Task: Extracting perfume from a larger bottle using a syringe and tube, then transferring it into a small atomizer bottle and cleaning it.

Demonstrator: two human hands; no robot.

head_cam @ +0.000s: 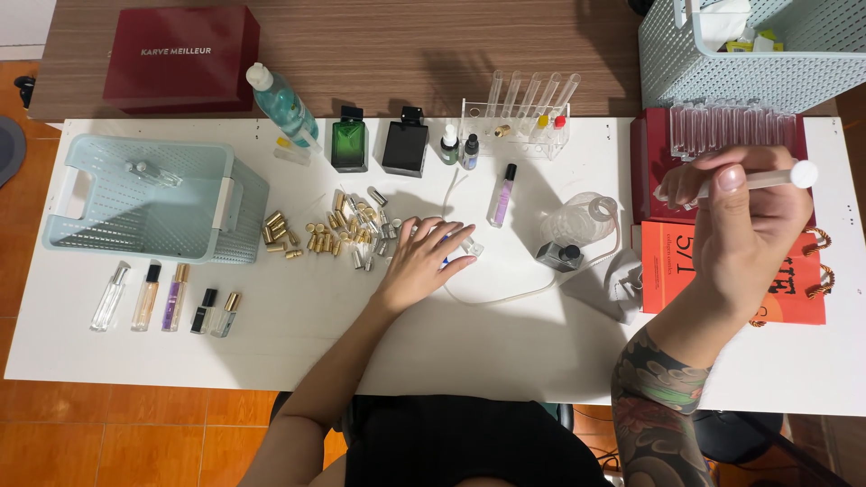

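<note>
Right under our left hand (424,257) sits a small clear glass bottle (470,247), fingers spread flat over it and steadying it on the white tabletop (361,334), so that hand is pressed down rather than gripping anything. Our right hand (753,230) is lifted off to the far side, curled tight around a slim white syringe-like tube (767,179) held roughly level. Progress-wise, we'd guess we're somewhere in the middle: five slim little spray bottles (171,298) stand lined up with caps on, well off to the outer side of the left hand, while a loose scatter of gold and silver caps and tiny vials (334,236) still lies just beside that hand's fingertips, so plenty looks unfinished. As for containers, the pale blue perforated plastic basket (99,225) further out holds just one clear bottle as far as we can tell. Beyond the left hand's fingers there's a clear test tube rack (516,122) with mostly bare tubes, a couple with yellow or red bits near the bottom. A green square glass bottle (349,142) and a black square bottle (405,144) stand next to it, both capped. Between our two hands there's a clear round plastic jar (577,219), contents impossible to make out.
</note>
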